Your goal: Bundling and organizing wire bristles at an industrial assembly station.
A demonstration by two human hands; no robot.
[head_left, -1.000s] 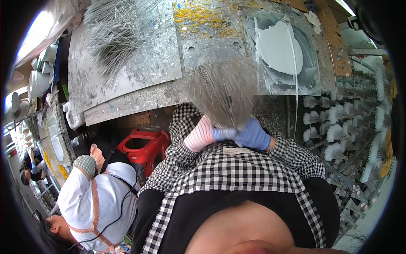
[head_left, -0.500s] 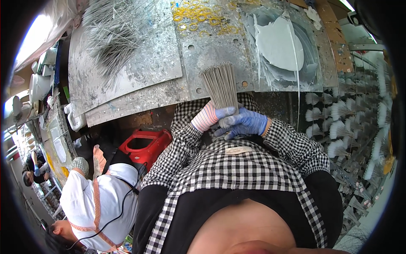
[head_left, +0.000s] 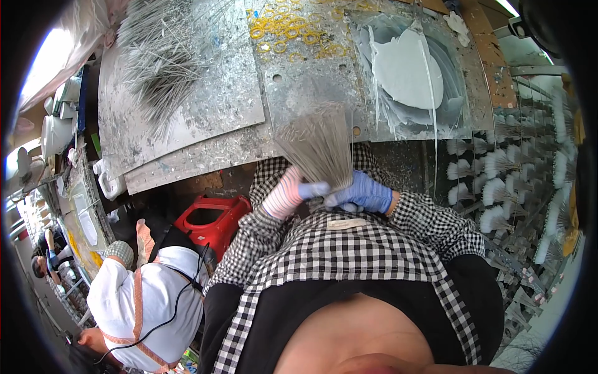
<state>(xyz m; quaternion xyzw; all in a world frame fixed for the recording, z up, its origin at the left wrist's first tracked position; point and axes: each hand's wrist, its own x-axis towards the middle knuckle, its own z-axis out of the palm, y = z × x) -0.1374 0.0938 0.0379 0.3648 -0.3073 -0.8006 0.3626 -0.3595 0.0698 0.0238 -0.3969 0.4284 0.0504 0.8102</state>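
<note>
Between my gloved hands, just off the near table edge, is a bundle of thin grey wires [head_left: 319, 140], its top fanned out over the metal plate. My left hand [head_left: 291, 192], in a pinkish-white glove with blue fingertips, closes round the bundle's lower left side. From the right, my right hand [head_left: 362, 191], in a blue glove, grips its lower end, with the fingers curled beneath. The bundle's bottom end is mostly hidden by the fingers, and the wires look blurred by motion.
Loose wires [head_left: 159, 68] lie heaped on a board at the far left. Yellow rings [head_left: 289, 30] are scattered at the back. A pool of white paste [head_left: 408, 68] spreads at right. Racks of white-tipped wire bunches [head_left: 498, 162] stand right; a red stool [head_left: 212, 219] and a co-worker [head_left: 146, 299] are left.
The bundle, tight and narrow before, has spread into a wider fan and come down a little toward me. My left hand has shifted left and nearer my body.
</note>
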